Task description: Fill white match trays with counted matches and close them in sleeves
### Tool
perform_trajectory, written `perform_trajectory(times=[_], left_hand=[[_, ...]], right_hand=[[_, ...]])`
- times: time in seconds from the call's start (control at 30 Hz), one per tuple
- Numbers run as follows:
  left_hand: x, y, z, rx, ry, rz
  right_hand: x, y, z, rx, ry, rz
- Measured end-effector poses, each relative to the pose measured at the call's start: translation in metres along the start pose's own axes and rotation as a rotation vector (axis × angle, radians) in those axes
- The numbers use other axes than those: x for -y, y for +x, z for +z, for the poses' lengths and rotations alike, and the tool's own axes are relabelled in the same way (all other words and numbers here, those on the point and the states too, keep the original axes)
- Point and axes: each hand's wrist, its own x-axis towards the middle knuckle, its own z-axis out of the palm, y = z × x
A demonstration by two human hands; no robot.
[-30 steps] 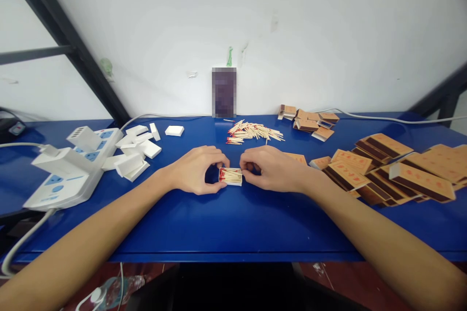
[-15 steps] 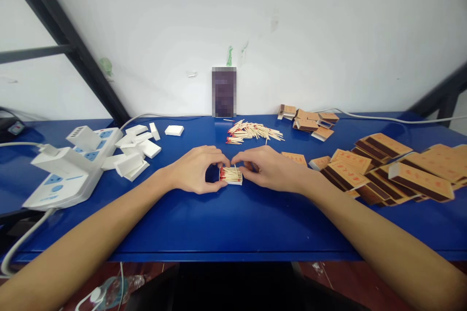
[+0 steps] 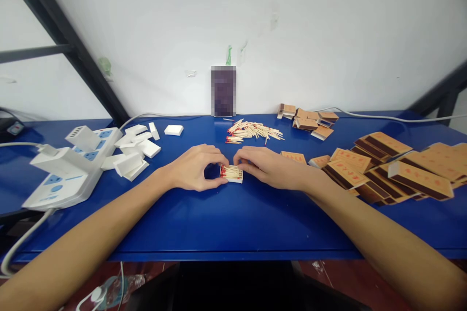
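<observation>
A small white matchbox tray [image 3: 231, 174] full of red-tipped matches lies on the blue table [image 3: 233, 223] in front of me. My left hand [image 3: 195, 168] curls round its left end, thumb and fingers pinching it. From the right, my right hand [image 3: 268, 167] rests its fingertips on the tray's right end and top. A loose heap of matches [image 3: 251, 131] lies just behind the hands. An orange matchbox sleeve [image 3: 293, 157] sits beside my right hand.
Several empty white trays [image 3: 135, 151] and a white power strip [image 3: 69, 167] with plugs lie at the left. Piles of orange matchboxes [image 3: 386, 165] fill the right side, a smaller pile [image 3: 310, 119] sits at the back. A dark upright object [image 3: 223, 91] leans on the wall.
My right hand has shifted slightly left, closing in over the tray's right end; the tray has stayed in place. My left hand has barely moved.
</observation>
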Motion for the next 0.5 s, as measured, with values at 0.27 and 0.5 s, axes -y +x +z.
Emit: perform_trajectory(times=[0.27,0.5], left_hand=[[0.005,0.001,0.002,-0.027,0.047,0.036],[0.008,0.001,0.002,-0.039,0.073,0.006]], right_hand=[[0.002,-0.005,-0.003,0.066,-0.103,0.123],[0.011,-0.004,0.0,0.004,-0.191,0.112]])
